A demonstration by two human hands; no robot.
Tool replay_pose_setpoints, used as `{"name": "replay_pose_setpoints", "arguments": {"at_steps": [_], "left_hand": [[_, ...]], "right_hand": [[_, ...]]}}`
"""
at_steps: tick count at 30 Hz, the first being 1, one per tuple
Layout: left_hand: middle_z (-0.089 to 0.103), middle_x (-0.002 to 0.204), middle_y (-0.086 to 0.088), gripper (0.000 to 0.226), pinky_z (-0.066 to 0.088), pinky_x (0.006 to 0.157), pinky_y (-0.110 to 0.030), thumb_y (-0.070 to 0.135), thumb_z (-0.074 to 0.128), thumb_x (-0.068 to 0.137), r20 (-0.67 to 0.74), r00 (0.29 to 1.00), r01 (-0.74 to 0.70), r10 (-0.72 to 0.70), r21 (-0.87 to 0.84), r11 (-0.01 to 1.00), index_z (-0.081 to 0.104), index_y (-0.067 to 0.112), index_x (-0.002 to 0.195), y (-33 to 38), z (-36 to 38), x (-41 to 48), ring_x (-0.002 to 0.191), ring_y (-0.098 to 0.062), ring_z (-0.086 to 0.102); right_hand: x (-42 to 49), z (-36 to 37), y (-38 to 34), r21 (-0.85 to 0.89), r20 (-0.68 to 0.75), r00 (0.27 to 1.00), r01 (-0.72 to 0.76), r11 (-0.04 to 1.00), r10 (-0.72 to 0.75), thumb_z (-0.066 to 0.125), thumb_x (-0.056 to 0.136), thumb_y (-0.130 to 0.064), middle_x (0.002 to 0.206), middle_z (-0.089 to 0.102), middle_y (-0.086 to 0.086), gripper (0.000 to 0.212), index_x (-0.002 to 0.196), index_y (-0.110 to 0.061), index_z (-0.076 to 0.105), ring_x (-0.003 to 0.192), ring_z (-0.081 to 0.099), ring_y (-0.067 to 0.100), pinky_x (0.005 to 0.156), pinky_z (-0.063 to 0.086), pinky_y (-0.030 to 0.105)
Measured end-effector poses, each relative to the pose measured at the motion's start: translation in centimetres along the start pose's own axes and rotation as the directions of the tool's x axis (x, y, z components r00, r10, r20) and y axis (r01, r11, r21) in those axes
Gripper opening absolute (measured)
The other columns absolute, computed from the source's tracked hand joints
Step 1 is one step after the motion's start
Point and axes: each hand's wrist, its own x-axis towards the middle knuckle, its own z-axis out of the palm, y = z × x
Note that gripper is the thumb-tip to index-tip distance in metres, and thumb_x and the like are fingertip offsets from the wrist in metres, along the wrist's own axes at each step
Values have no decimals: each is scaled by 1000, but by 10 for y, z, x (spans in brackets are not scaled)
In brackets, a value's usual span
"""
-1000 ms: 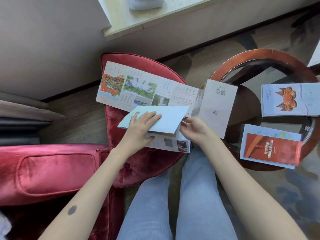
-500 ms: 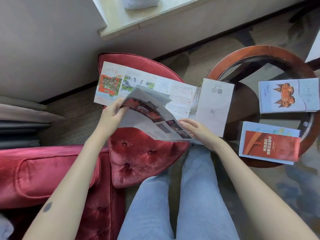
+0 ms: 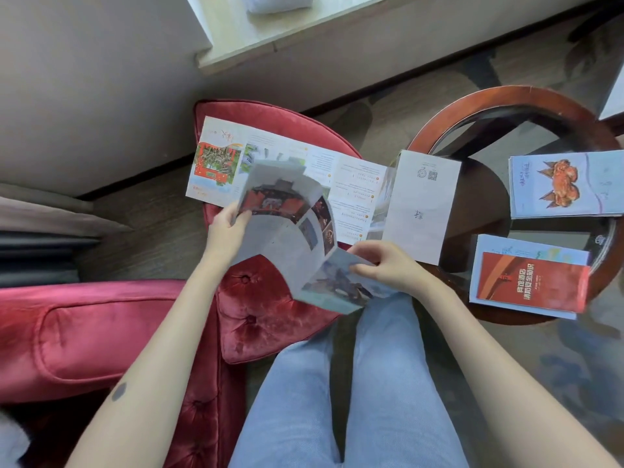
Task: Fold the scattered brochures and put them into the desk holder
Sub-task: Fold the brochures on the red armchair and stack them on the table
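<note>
1. Biggest thing in shot was the red velvet button-tufted seat (image 3: 270, 315), filling the lower left and centre of the frame.
2. The round dark wooden table with a glass top (image 3: 449, 118) sat at the right of the frame.
3. A long multi-panel brochure with maps and text (image 3: 358, 177) lay fully opened out across the top of the seat. Its white end panel overhung the table edge.
4. The one being worked on was the photo-printed accordion brochure (image 3: 283, 244). It was held up in mid-frame over the seat, half unfolded and bowing in an arc.
5. On the table, already folded, were a pale blue crab-picture brochure (image 3: 567, 187) at upper right and a red-cover leaflet (image 3: 530, 282) below it, lying on a light blue one.
6. The left hand (image 3: 224, 231) pinched the brochure's upper left edge. The right hand (image 3: 385, 265) had its fingers curled round the lower right panel.
7. No desk holder anywhere in view, so I couldn't tell where it stood.
8. Handling guess: thin glossy paper, super light and floppy, probably a bit slick, and it creases easily. It looked to want folding along its existing creases. I'd pinch near the panel corners and press the folds flat against the seat or a knee.
</note>
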Motion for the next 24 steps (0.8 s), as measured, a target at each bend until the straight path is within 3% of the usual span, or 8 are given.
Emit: {"name": "replay_pose_setpoints", "arguments": {"at_steps": [2, 4, 7, 8, 12, 16, 21, 24], "left_hand": [[64, 117, -5, 29, 36, 71, -1, 7, 48, 94, 95, 995, -12, 15, -40, 999, 60, 12, 120, -1, 7, -8, 105, -12, 56], [62, 114, 5, 27, 38, 81, -10, 8, 48, 94, 203, 979, 20, -5, -73, 997, 60, 20, 116, -2, 13, -17, 103, -3, 54], [66, 104, 22, 20, 39, 80, -5, 19, 46, 97, 351, 935, 111, -50, -157, 981, 60, 24, 110, 0, 22, -32, 93, 13, 57], [66, 108, 22, 23, 39, 83, -5, 25, 44, 98, 385, 921, 150, -66, -193, 970, 59, 22, 115, 2, 24, -35, 98, 13, 57], [59, 129, 3, 54, 40, 103, -27, 51, 39, 88, 498, 866, 202, -49, -260, 944, 54, 21, 129, 7, 32, -41, 121, -11, 53], [69, 105, 16, 18, 47, 82, -15, 31, 54, 92, 547, 837, 165, 0, -252, 954, 61, 35, 108, 7, 35, -44, 101, -1, 64], [73, 91, 7, 18, 53, 72, -20, 11, 53, 93, 432, 902, 186, -19, -347, 919, 66, 22, 101, 2, 42, -44, 81, -6, 68], [74, 91, 6, 21, 56, 70, -23, 10, 50, 94, 312, 945, 263, -95, -557, 788, 62, 12, 111, 4, 46, -42, 82, -9, 69]], "right_hand": [[1, 2, -13, 5, -34, 997, 71, 997, -71, 62, 82, -10, 88, 69, 0, 10, 86, -17, 66, 87, 64, 17, 82, 49, 35], [4, 2, -27, -14, -79, 986, 149, 989, -150, 61, 84, -9, 84, 66, 11, 2, 84, -7, 63, 83, 62, 22, 78, 47, 36], [13, 2, -47, -48, -173, 952, 248, 968, -253, 62, 85, -9, 76, 61, -12, 13, 81, -21, 58, 74, 54, -4, 70, 40, 17], [17, 1, -53, -52, -182, 947, 260, 964, -265, 61, 86, -9, 79, 60, -14, 14, 84, -23, 59, 76, 53, -5, 71, 40, 14], [34, 4, -59, -85, -199, 948, 235, 968, -247, 62, 87, -10, 90, 63, -9, 9, 94, -14, 64, 91, 59, 8, 81, 43, 20], [41, 6, -57, -139, -311, 929, 164, 977, -201, 62, 85, -9, 109, 68, 2, 21, 106, -8, 65, 109, 59, 16, 94, 45, 31], [38, 3, -50, -257, -486, 833, 153, 954, -265, 64, 80, -7, 116, 61, 7, 37, 116, -10, 60, 110, 55, 24, 97, 41, 42], [36, -5, -33, -207, -648, 751, -15, 978, -126, 65, 82, -17, 127, 51, 8, 48, 127, -14, 49, 119, 46, 23, 101, 37, 40]]}}
